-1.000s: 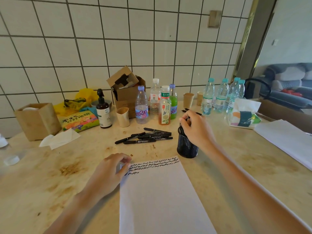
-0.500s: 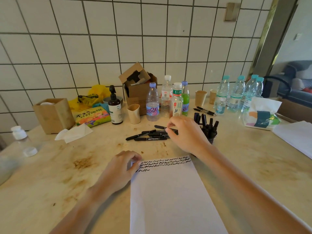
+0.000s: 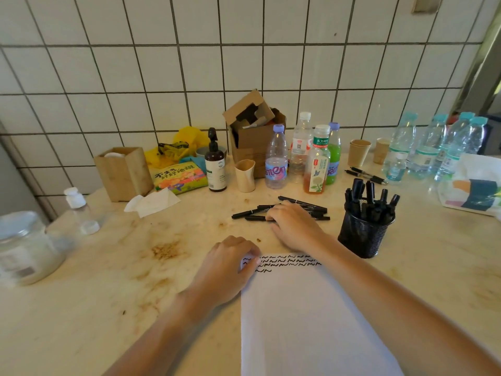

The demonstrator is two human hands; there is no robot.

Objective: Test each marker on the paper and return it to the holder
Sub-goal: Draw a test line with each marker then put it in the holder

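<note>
1. the right hand lies over the loose black markers on the table; whether its fingers grip one cannot be told.
2. the left hand, fingers curled, presses the top left corner of the paper.
3. the mesh holder, with markers in it, stands just right of the right hand.

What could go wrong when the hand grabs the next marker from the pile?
The right hand lies over loose markers; a nudge could roll some away. The mesh holder, full of markers, stands close by the right forearm and could tip. The left hand pins only the paper corner, so it might slide.
</note>
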